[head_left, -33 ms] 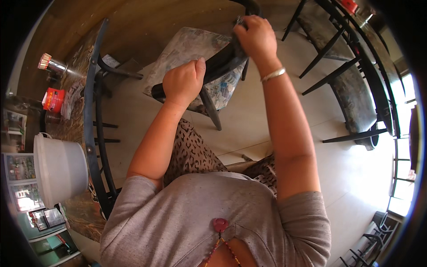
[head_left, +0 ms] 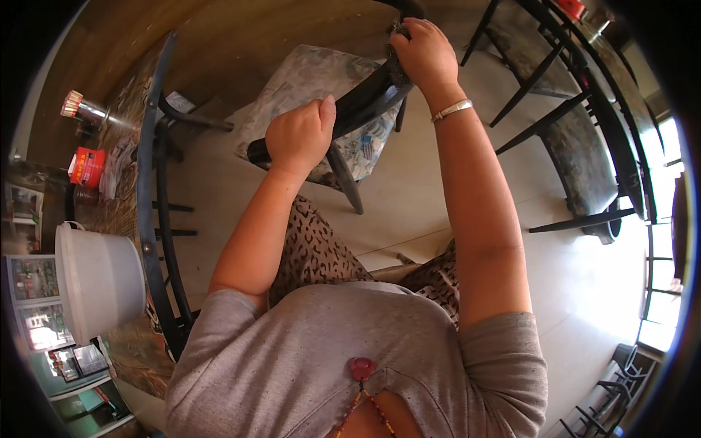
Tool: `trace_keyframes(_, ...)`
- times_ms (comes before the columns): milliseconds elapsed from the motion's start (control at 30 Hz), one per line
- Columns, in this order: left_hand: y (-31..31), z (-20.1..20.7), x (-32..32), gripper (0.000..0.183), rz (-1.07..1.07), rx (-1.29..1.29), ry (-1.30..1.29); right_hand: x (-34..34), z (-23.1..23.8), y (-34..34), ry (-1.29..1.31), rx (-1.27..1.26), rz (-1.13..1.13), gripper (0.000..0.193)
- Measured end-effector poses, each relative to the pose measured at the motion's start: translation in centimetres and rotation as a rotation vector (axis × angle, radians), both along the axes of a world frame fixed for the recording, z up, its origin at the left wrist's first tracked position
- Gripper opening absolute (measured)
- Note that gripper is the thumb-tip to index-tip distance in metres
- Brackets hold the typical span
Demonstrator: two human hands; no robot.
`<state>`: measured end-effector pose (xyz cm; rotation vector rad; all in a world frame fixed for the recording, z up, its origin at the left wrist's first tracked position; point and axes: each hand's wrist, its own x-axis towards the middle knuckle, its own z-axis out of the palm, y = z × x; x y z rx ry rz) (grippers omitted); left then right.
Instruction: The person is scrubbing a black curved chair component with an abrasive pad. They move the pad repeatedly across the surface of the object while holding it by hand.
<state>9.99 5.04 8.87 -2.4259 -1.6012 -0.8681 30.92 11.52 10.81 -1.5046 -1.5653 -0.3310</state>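
Our right hand has slid slightly away along the black chair back before us. Nearer, our left hand grips its left end; farther up, our right fingers curl over a dark, rough pad against it. Beneath sits the patterned seat; another chair stands rightward.

Attire comprises a grey, dark-flecked, short-sleeved top with seamed front, brown trousers in black leopard print, a silver-coloured bangle behind the right hand, and a red-and-yellow beaded necklace bearing a rounded dark-red pendant.
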Motion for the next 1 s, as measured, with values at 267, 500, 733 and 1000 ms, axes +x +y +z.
trace_keyframes(267,0.0,-0.9,-0.8,0.041,0.033,0.028,0.037,-7.0,-1.7,-6.8,-0.119,0.078,0.377,0.027)
trace_keyframes(500,-0.2,-0.3,0.2,0.043,0.041,0.058,0.054,0.4,-1.2,-0.9,-0.081,0.055,0.035,0.035)
trace_keyframes(733,0.2,-1.1,-0.8,0.041,0.073,0.078,0.039,-3.6,0.7,-4.4,-0.232,-0.224,0.258,0.029)
trace_keyframes(1000,0.1,-1.0,-0.7,0.043,0.040,0.121,0.032,-2.4,-1.6,-4.4,-0.141,-0.032,0.229,0.026)
